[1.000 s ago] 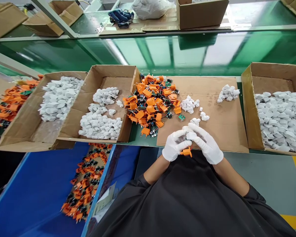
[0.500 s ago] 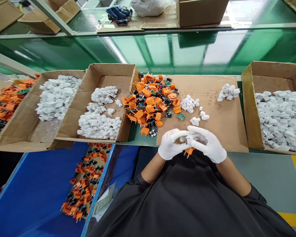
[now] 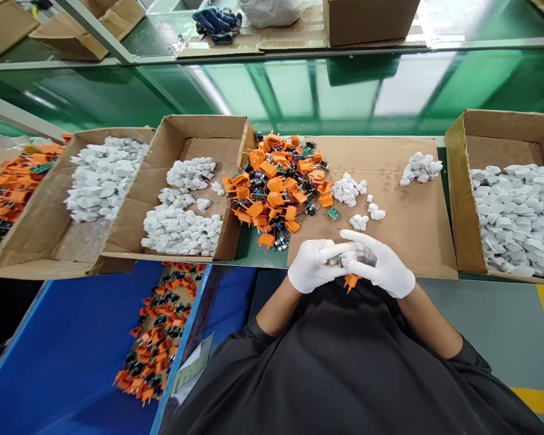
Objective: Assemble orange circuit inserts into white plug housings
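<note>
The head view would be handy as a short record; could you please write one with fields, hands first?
left hand: white-gloved, gripping a white part, partly hidden
right hand: white-gloved, on the same part
orange plug: below the right hand; any attachment hidden
cardboard sheet: small white clusters, one green circuit board
pile of orange plugs: left of the clusters, mixed with electronics
right cardboard box: many white pieces
</note>
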The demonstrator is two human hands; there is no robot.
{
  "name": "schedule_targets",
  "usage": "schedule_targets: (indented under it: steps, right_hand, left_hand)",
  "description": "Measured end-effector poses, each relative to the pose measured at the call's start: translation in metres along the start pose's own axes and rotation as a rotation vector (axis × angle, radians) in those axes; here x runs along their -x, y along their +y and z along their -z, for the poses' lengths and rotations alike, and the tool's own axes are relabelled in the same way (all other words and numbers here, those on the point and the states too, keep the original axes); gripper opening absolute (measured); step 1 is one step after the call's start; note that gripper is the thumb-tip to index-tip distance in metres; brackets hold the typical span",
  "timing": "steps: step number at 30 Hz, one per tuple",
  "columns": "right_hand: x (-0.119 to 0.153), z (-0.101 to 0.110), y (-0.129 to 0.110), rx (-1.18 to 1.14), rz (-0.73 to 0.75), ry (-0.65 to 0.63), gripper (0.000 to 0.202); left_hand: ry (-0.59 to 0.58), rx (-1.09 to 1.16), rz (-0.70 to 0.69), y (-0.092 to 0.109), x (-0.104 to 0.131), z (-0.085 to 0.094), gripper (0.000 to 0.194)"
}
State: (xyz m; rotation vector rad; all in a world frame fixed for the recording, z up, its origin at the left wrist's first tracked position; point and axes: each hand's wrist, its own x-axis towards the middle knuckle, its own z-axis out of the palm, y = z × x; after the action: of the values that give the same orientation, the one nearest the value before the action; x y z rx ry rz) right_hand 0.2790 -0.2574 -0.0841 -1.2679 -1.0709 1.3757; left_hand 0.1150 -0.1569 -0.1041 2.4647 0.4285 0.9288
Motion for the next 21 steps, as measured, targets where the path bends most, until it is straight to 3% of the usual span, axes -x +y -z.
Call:
schedule_targets:
  steps: [7, 13, 21]
  right_hand:
    - [0.004, 0.001, -0.007, 0.269, 0.014, 0.028, 0.056]
    - [0.003, 0.006, -0.008, 0.078, -0.037, -0.051, 0.055]
    - [0.001, 0.008, -0.010, 0.151, -0.062, -0.023, 0.048]
  left_hand:
    - [-0.060, -0.032, -0.015, 0.003, -0.002, 0.004, 0.030]
    - [-0.055, 0.003, -0.011, 0.008, -0.006, 0.006, 0.029]
    - [-0.067, -0.007, -0.038, 0.012, -0.009, 0.003, 0.027]
